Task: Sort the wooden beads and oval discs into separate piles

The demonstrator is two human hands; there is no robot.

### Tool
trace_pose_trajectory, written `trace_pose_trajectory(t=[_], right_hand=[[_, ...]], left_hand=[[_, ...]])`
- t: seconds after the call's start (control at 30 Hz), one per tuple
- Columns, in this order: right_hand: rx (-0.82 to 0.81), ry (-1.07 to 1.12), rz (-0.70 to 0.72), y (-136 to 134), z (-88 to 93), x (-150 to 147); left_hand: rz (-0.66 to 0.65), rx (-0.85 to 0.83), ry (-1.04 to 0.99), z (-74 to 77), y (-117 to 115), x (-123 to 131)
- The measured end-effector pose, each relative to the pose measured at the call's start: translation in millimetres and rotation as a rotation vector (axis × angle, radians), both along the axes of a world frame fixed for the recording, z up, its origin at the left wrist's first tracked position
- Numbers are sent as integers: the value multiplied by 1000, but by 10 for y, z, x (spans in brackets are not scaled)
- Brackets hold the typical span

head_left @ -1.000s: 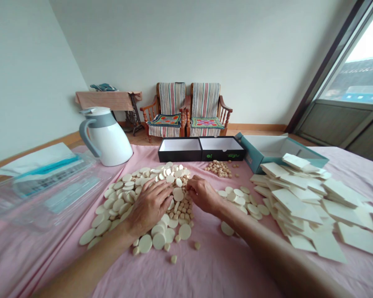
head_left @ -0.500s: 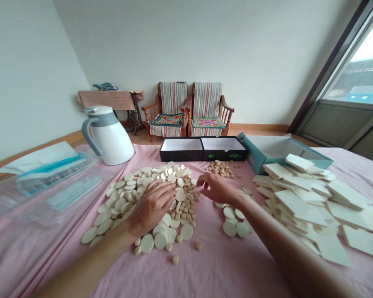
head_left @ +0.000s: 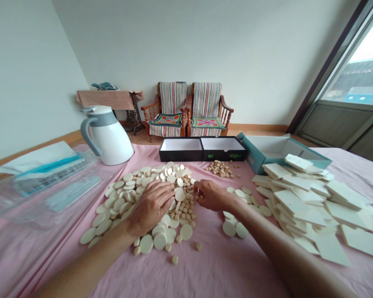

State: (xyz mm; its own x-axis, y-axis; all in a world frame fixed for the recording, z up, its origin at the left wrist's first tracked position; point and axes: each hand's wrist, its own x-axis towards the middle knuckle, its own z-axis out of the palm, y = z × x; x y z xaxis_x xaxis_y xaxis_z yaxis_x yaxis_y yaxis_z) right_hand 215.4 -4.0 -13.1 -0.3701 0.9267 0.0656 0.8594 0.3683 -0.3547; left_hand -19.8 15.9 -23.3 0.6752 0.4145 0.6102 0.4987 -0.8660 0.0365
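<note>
My left hand (head_left: 153, 205) lies flat on a mixed heap, its fingers stretched out over pale round wooden discs (head_left: 119, 203). Small wooden cube-like pieces (head_left: 186, 209) lie along the right side of this heap. There my right hand (head_left: 211, 194) bends down, its fingers curled together around a few of the small pieces at the heap's edge. Its fingertips are partly hidden. Beyond this hand is a separate little pile of small wooden pieces (head_left: 219, 169). More discs (head_left: 235, 228) lie beneath and beside my right forearm.
At the right is a stack of pale square wooden boards (head_left: 301, 207) against a teal box (head_left: 261, 153). A black two-part box (head_left: 182, 155) stands at the back. A white-grey jug (head_left: 112, 140) and clear plastic packaging (head_left: 59, 182) are on the left, all on pink cloth (head_left: 192, 277).
My right hand has moved slightly left and down to the heap's edge, and its fingers have closed in on the small pieces. My left hand stays nearly still.
</note>
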Motion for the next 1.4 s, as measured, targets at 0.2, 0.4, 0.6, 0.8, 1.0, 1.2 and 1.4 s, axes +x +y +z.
trace_pose_trajectory(t=[0.2, 0.4, 0.6, 0.8, 1.0, 1.2, 1.4], right_hand=[[101, -101, -316, 117, 126, 402], [262, -38, -421, 121, 172, 427], [205, 96, 6, 71, -61, -44], [180, -40, -51, 10, -183, -174], [86, -34, -128, 68, -51, 50], [296, -148, -504, 79, 151, 291], [93, 107, -22, -16, 115, -14]], left_hand=[[6, -5, 1, 23, -11, 13], [6, -2, -5, 13, 2, 7], [9, 2, 4, -4, 13, 2], [9, -2, 1, -13, 20, 6], [6, 2, 2, -25, 28, 3], [10, -12, 4, -2, 11, 2], [11, -7, 12, 12, 8, 8]])
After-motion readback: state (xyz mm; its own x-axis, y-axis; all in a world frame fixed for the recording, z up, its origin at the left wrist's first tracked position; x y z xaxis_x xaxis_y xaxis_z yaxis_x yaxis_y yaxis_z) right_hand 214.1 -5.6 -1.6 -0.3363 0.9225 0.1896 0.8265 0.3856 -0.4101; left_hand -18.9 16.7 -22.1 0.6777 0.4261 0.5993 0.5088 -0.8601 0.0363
